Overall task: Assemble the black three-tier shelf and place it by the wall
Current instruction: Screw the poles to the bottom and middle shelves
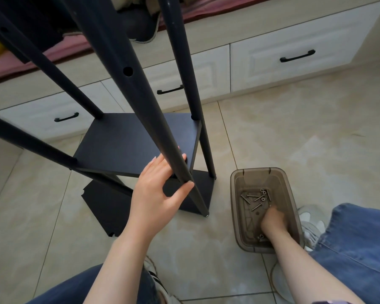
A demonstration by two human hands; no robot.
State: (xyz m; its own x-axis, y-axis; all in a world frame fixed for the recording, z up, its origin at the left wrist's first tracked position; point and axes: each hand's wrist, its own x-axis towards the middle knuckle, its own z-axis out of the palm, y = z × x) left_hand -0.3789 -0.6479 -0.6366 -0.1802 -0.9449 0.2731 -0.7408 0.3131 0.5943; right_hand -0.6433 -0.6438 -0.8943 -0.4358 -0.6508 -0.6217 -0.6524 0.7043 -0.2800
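The black shelf frame stands on the tiled floor, with a middle board (138, 141) and a bottom board (110, 207) held between several round black poles. My left hand (158, 191) grips the nearest pole (140, 99) low down, thumb on its right side. That pole has an open screw hole (127, 71) partway up. A brown see-through plastic box (239, 216) sits on the floor to the right with several loose metal screws (256, 199) in it. My right hand (272, 222) reaches down inside the box, fingers curled among the screws; what they hold is hidden.
White drawer fronts with black handles (297, 56) run along the back under a bed with pink bedding (75, 44). My knees in blue jeans (360, 242) and white shoes (312, 229) are close to the box. Bare tile floor (294, 132) lies to the right of the shelf.
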